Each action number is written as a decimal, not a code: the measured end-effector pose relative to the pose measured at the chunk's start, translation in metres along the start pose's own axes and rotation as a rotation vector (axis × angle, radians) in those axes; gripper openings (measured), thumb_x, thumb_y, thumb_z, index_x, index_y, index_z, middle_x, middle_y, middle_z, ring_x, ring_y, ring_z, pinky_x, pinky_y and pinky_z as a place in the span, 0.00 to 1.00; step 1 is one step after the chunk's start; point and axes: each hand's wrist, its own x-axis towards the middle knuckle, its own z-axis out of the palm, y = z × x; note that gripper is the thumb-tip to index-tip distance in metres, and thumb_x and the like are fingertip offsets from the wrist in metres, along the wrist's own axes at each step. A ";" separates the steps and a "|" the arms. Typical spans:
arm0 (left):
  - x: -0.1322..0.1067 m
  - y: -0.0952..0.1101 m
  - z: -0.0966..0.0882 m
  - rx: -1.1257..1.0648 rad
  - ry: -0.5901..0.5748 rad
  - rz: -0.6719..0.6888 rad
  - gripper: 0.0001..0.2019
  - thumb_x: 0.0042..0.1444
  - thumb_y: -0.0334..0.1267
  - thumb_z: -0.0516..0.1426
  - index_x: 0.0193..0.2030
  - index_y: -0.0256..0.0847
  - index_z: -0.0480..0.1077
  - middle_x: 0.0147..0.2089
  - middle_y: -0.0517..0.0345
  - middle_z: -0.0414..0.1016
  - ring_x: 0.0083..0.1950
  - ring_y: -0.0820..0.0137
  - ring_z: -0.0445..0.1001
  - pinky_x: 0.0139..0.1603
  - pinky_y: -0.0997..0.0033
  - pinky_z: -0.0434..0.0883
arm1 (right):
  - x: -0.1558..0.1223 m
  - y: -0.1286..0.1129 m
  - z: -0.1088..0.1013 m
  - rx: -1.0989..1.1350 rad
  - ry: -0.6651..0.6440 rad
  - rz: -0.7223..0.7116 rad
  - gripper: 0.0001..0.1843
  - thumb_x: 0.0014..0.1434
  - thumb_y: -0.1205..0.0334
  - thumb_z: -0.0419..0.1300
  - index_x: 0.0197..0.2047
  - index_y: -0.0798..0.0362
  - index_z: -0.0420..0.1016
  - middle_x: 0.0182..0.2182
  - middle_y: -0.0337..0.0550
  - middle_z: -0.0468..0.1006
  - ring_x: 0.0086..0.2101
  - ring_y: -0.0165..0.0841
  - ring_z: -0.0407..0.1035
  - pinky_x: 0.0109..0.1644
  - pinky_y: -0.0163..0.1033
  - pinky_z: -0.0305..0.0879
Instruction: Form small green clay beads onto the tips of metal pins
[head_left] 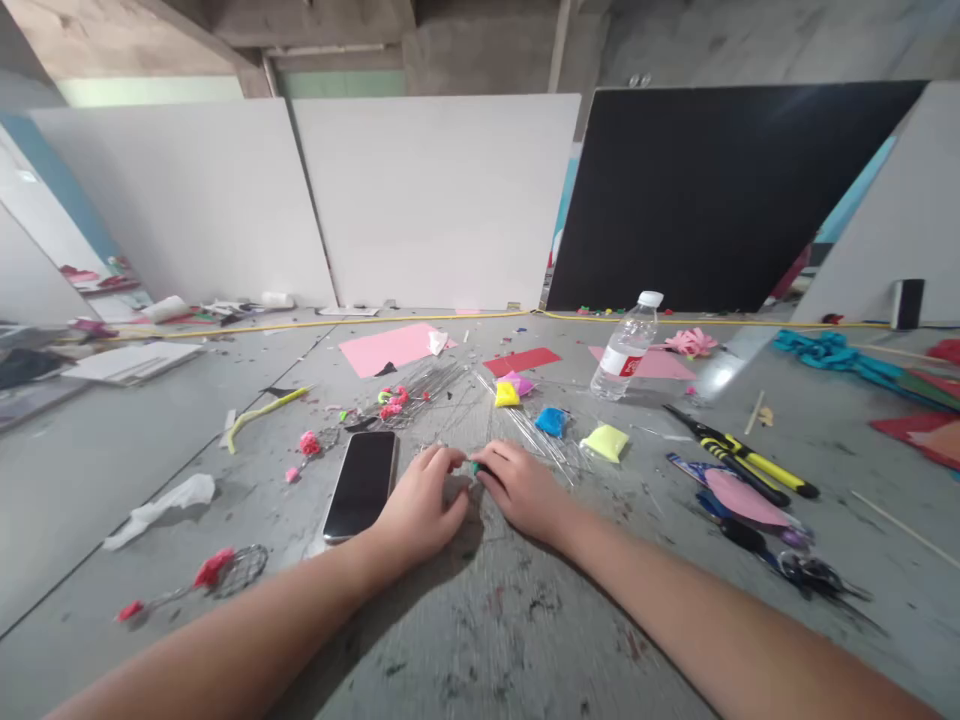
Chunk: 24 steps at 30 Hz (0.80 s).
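At the middle of the work surface my right hand (525,492) is closed, pinching a small dark green piece (475,467) that looks like modelling clay. My left hand (426,502) faces it from the other side, fingers curved and thumb held apart from them. Its fingertips come close to the green piece; whether they touch it I cannot tell. A black-screened phone (361,487) lies just left of my left hand. Beyond both hands are thin silvery wires (536,430) and small packets: yellow (507,394), blue (553,421) and pale yellow (604,442).
Wire pieces with red clay (215,567) lie at left, near a crumpled tissue (169,508). A water bottle (627,347) stands behind the packets. Yellow-black pliers (739,455) and a bunch of keys (810,572) lie right. White and black boards (739,195) stand at the back.
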 end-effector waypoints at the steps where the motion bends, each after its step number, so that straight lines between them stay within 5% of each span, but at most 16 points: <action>1: -0.002 0.000 0.000 -0.009 0.001 0.007 0.12 0.57 0.29 0.55 0.48 0.39 0.67 0.44 0.48 0.75 0.46 0.57 0.76 0.48 0.53 0.76 | -0.001 0.001 0.000 0.016 0.017 0.003 0.12 0.68 0.71 0.56 0.51 0.53 0.76 0.42 0.50 0.79 0.44 0.41 0.75 0.51 0.48 0.74; 8: -0.007 0.006 0.007 -0.226 0.003 -0.054 0.15 0.66 0.38 0.55 0.57 0.39 0.65 0.49 0.46 0.74 0.46 0.62 0.78 0.44 0.60 0.78 | -0.009 -0.010 -0.005 0.365 0.235 0.013 0.10 0.66 0.68 0.61 0.49 0.49 0.78 0.44 0.46 0.84 0.45 0.38 0.79 0.52 0.44 0.77; 16: -0.001 0.002 0.007 -0.463 -0.012 -0.214 0.08 0.64 0.38 0.58 0.48 0.40 0.73 0.43 0.51 0.80 0.42 0.64 0.80 0.43 0.61 0.78 | -0.012 -0.014 -0.007 0.455 0.274 0.082 0.10 0.64 0.67 0.63 0.48 0.50 0.78 0.44 0.47 0.82 0.41 0.36 0.79 0.45 0.43 0.79; 24: 0.000 0.002 0.008 -0.550 -0.022 -0.265 0.09 0.61 0.36 0.60 0.47 0.40 0.75 0.43 0.52 0.83 0.43 0.65 0.82 0.46 0.63 0.79 | -0.013 -0.010 -0.008 0.381 0.235 -0.028 0.04 0.68 0.66 0.60 0.44 0.50 0.77 0.39 0.46 0.80 0.40 0.36 0.76 0.45 0.44 0.76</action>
